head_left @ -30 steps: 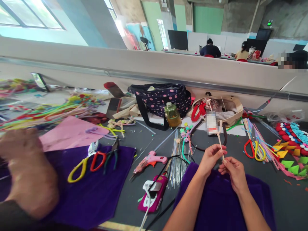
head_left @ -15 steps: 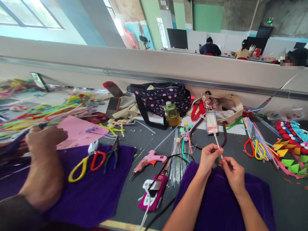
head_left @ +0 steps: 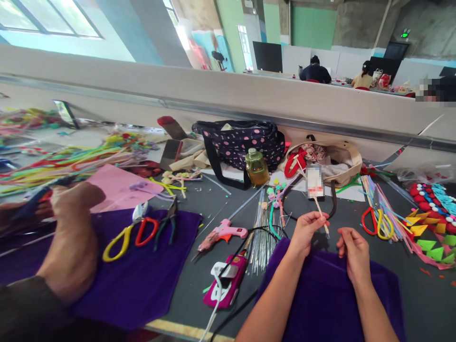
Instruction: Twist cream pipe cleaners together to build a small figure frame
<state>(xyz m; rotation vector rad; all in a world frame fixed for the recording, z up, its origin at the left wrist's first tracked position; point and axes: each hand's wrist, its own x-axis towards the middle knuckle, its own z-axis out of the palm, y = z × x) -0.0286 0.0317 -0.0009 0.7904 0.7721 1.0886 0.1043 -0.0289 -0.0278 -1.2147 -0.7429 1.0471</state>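
Thin stick [head_left: 319,212] pinched upright in left hand [head_left: 307,230]; right hand [head_left: 353,247] loosely curled, released, empty. Wrapping judged early: stick bare. Purple cloth [head_left: 331,294] beneath.

- Purple cloth [head_left: 331,304] under the hands
- Pale cream stick [head_left: 319,213]
- Navy bag [head_left: 245,142], pink dots
- Pink glue gun [head_left: 223,234]
- Red-and-yellow scissors [head_left: 377,222]
- Dark grey counter [head_left: 199,280]

Both hands raised, fingers pinched
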